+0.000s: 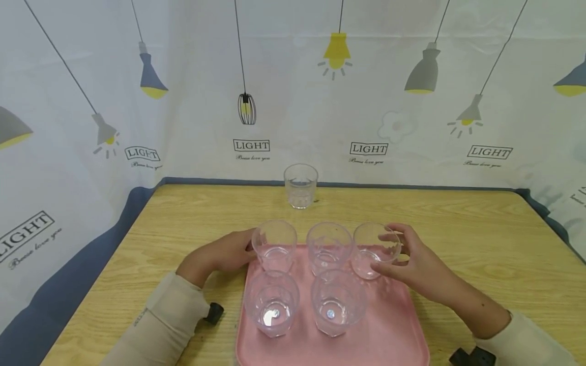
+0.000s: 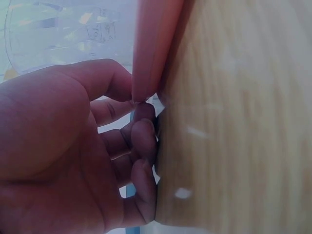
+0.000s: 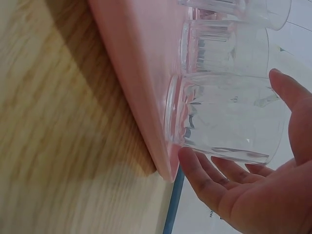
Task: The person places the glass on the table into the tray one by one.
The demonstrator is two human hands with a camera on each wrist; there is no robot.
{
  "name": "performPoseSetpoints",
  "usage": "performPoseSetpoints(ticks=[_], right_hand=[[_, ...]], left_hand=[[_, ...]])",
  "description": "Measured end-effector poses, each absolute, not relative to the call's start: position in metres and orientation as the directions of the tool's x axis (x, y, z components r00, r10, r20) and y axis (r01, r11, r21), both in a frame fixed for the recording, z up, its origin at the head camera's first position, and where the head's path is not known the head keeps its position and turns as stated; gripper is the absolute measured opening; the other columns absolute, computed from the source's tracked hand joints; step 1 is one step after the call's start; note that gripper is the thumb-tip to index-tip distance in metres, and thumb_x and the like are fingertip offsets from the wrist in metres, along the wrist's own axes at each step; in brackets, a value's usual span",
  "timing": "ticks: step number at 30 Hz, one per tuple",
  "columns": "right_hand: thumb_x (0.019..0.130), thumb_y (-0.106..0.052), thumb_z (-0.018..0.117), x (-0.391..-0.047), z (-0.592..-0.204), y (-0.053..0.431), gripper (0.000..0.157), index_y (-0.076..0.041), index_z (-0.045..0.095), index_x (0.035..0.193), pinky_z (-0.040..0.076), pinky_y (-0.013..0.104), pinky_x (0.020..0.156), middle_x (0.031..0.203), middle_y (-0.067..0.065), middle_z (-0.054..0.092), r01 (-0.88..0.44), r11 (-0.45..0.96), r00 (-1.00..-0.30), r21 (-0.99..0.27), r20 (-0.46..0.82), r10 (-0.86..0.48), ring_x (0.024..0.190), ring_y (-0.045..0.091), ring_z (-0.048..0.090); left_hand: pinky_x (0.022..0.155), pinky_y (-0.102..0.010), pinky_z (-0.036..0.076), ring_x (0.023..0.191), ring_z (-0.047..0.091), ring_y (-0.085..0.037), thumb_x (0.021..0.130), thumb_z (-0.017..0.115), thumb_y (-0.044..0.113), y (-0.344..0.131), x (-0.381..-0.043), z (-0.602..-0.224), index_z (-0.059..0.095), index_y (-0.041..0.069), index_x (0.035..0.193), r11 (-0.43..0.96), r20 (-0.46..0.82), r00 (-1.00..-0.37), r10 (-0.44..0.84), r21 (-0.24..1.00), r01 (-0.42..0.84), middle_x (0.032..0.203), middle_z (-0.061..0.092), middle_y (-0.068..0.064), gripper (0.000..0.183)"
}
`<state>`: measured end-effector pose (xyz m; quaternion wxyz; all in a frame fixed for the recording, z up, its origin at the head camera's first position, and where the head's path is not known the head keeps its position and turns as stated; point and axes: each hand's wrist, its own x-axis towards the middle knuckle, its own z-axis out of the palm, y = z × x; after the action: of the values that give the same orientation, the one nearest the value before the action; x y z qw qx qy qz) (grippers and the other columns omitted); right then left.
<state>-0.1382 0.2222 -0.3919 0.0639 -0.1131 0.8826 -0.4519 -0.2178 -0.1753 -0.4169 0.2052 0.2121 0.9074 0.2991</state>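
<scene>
A pink tray (image 1: 384, 325) lies on the wooden table with several clear cups on it, in a back row and a front row. My left hand (image 1: 231, 250) is at the tray's back left corner; in the left wrist view its thumb and curled fingers pinch the tray's edge, close to the back left cup (image 1: 274, 244). At the back right, my right hand (image 1: 418, 262) holds a clear cup (image 3: 229, 117) between thumb and fingers. That cup stands upright on the tray, beside the back middle cup (image 1: 328, 246). Two cups, left (image 1: 272, 305) and right (image 1: 339, 305), form the front row.
Another clear cup (image 1: 300, 188) stands alone on the table (image 1: 458, 218) behind the tray. A white curtain (image 1: 302, 101) printed with lamps hangs along the table's back edge. Dark straps (image 1: 213, 313) are at my wrists.
</scene>
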Motion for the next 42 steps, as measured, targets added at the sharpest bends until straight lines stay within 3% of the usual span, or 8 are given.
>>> performPoseSetpoints(ticks=[8, 16, 24, 31, 42], right_hand=[[0.090, -0.031, 0.076, -0.138, -0.389, 0.222, 0.089, -0.004, 0.019, 0.152, 0.052, 0.054, 0.097, 0.146, 0.026, 0.046, -0.148, 0.576, -0.960, -0.804, -0.022, -0.278, 0.127, 0.046, 0.051], [0.091, -0.027, 0.075, -0.138, -0.381, 0.224, 0.092, -0.010, 0.015, 0.158, 0.055, 0.047, 0.094, 0.149, 0.026, 0.042, -0.178, 0.568, -0.953, -0.804, -0.002, -0.302, 0.127, 0.044, 0.050], [0.093, -0.036, 0.071, -0.143, -0.363, 0.223, 0.086, -0.017, 0.017, 0.158, 0.049, 0.059, 0.099, 0.151, 0.021, 0.042, -0.199, 0.626, -0.956, -0.754, 0.007, -0.295, 0.134, 0.044, 0.046], [0.093, -0.031, 0.072, -0.154, -0.349, 0.219, 0.084, -0.013, 0.020, 0.157, 0.046, 0.062, 0.102, 0.148, 0.023, 0.043, -0.265, 0.634, -0.945, -0.726, 0.064, -0.321, 0.134, 0.046, 0.046], [0.093, -0.036, 0.072, -0.173, -0.323, 0.206, 0.083, -0.014, 0.023, 0.156, 0.044, 0.061, 0.105, 0.151, 0.020, 0.042, -0.273, 0.657, -0.941, -0.703, 0.052, -0.335, 0.137, 0.043, 0.044]], left_hand=[[0.115, -0.050, 0.038, 0.135, 0.050, -0.027, 0.102, 0.056, 0.024, -0.175, -0.217, -0.416, 0.054, 0.014, 0.135, 0.729, -0.237, -0.827, 0.510, 0.630, 0.270, 0.138, 0.060, -0.009, 0.034], [0.115, -0.050, 0.039, 0.134, 0.051, -0.027, 0.103, 0.056, 0.024, -0.174, -0.217, -0.415, 0.054, 0.013, 0.135, 0.734, -0.238, -0.829, 0.506, 0.623, 0.270, 0.137, 0.060, -0.009, 0.034], [0.115, -0.049, 0.038, 0.133, 0.051, -0.025, 0.102, 0.057, 0.024, -0.174, -0.217, -0.415, 0.054, 0.014, 0.136, 0.732, -0.247, -0.833, 0.495, 0.635, 0.246, 0.136, 0.060, -0.008, 0.035], [0.114, -0.050, 0.039, 0.130, 0.053, -0.024, 0.103, 0.056, 0.024, -0.174, -0.217, -0.414, 0.054, 0.013, 0.134, 0.735, -0.247, -0.830, 0.500, 0.629, 0.256, 0.133, 0.062, -0.007, 0.034], [0.115, -0.050, 0.038, 0.134, 0.051, -0.026, 0.104, 0.054, 0.025, -0.175, -0.217, -0.415, 0.053, 0.011, 0.136, 0.708, -0.233, -0.823, 0.518, 0.657, 0.260, 0.136, 0.060, -0.009, 0.035]])
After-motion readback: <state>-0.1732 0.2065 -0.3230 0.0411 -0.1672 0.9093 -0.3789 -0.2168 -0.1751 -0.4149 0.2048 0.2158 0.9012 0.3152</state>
